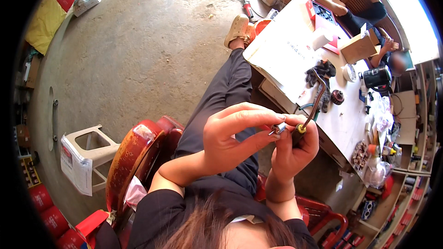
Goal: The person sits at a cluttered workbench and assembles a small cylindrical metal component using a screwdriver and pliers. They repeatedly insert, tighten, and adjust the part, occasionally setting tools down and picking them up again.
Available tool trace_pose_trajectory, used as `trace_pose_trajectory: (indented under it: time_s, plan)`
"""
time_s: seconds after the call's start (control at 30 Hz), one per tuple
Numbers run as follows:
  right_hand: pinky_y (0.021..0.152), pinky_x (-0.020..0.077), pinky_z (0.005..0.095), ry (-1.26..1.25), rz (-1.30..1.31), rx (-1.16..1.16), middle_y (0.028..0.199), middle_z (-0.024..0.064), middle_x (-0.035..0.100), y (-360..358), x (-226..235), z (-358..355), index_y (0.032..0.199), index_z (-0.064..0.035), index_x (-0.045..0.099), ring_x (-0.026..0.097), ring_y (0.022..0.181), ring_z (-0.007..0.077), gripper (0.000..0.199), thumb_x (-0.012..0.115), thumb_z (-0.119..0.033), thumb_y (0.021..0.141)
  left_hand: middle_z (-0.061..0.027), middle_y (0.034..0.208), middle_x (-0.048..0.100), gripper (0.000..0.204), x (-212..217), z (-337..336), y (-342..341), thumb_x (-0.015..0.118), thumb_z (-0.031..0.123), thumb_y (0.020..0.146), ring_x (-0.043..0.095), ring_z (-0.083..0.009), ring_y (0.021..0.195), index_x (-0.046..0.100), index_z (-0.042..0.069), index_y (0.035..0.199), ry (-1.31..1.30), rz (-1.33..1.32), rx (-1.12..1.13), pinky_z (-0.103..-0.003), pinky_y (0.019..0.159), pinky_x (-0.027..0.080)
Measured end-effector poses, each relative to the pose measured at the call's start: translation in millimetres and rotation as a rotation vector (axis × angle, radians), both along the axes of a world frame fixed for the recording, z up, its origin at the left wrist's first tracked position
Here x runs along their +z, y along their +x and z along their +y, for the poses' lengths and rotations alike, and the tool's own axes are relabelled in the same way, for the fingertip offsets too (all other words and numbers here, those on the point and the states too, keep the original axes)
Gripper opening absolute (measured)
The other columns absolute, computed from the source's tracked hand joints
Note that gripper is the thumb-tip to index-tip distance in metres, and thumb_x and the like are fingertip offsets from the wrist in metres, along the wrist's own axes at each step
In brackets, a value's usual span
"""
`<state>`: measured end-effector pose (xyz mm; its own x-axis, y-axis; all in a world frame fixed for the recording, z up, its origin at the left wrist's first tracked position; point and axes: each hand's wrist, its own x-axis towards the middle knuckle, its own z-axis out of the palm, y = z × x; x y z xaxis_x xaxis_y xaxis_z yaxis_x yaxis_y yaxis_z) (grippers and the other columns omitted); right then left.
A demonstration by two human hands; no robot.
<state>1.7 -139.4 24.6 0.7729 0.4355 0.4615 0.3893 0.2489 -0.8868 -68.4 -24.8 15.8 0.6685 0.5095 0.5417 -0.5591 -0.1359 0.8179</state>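
Note:
My left hand (237,129) pinches a small silvery cylindrical metal part (278,129) between thumb and fingertips, a thin pin jutting from it. Close against it, my right hand (295,150) is closed round a tool with a dark handle, a yellow collar (301,128) and a long brownish metal shaft (318,99) that bends over at its far end. The right fingertips meet the left ones at the metal part. Both hands are raised over my lap, and fingers hide most of the tool's handle.
To the right stands a white table (286,55) with dark gloves (325,71), a tape roll (349,73), an open carton (360,46) and a black cylindrical device (377,79). Another person (369,16) reclines beyond it. A beige stool (92,143) and red chair (134,157) are at left.

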Motion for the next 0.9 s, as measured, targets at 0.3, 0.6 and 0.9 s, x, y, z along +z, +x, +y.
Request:
trace_pose_trajectory:
  time_s: [0.3,0.6,0.9]
  plan:
    - [0.058,0.0388,0.0178,0.055,0.194,0.089,0.08,0.0041,0.06,-7,-4,-2,0.091,0.0023,0.058,0.049,0.065,0.0043,0.005,0.059,0.003,0.087,-0.0088,0.089,0.063,0.031,4,2,-5,0.075,-0.006,0.073,0.06,-0.0137,0.076,0.066,-0.002,0.102,-0.007,0.089,-0.048,-0.026,0.07,0.048]
    - [0.058,0.0375,0.0177,0.071,0.285,0.102,0.079,0.0029,0.058,-11,2,-2,0.09,0.0014,0.057,0.049,0.066,0.0044,0.005,0.059,0.001,0.086,-0.0101,0.095,0.058,0.027,3,3,-6,0.073,-0.005,0.076,0.057,-0.0139,0.085,0.062,-0.003,0.1,-0.253,0.114,-0.254,-0.025,0.075,0.048]
    - [0.059,0.0391,0.0178,-0.027,0.132,0.032,0.077,0.0023,0.057,-9,12,-2,0.09,0.0006,0.054,0.051,0.064,0.0054,0.008,0.06,-0.003,0.087,-0.0099,0.099,0.055,0.029,6,5,-4,0.068,-0.007,0.079,0.059,-0.0128,0.082,0.06,-0.002,0.106,-0.052,0.041,-0.172,-0.023,0.071,0.05]
